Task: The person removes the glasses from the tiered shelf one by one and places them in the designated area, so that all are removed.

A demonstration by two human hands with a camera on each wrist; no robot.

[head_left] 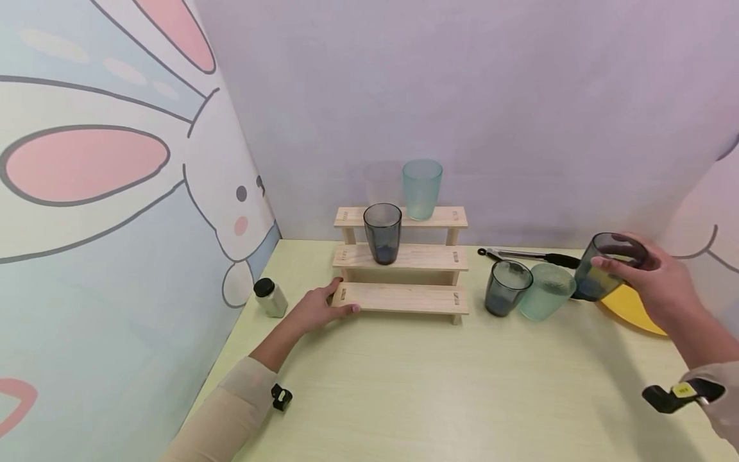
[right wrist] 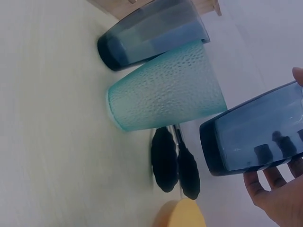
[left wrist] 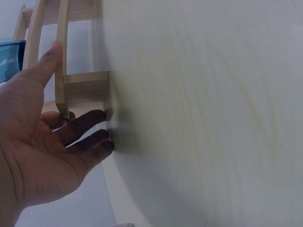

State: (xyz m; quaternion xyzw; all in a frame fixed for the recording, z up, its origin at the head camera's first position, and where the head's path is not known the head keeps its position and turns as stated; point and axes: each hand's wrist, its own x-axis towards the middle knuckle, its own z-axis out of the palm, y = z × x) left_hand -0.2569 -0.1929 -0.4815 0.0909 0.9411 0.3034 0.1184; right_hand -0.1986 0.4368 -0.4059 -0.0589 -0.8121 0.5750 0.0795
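A three-step wooden rack stands against the back wall. My left hand grips the left end of its lowest step; the left wrist view shows the thumb and index finger around the board, the other fingers near the tabletop. On the middle step stands a dark grey glass, on the top step a pale teal glass. At the right my right hand holds another dark glass around its side, above the table. Beside it stand a teal glass and a dark glass.
Tongs with black ends lie behind the glasses at the right. A yellow plate lies partly under the right hand. Left of the rack stands a small jar with a black lid. A wall with a rabbit drawing bounds the left side.
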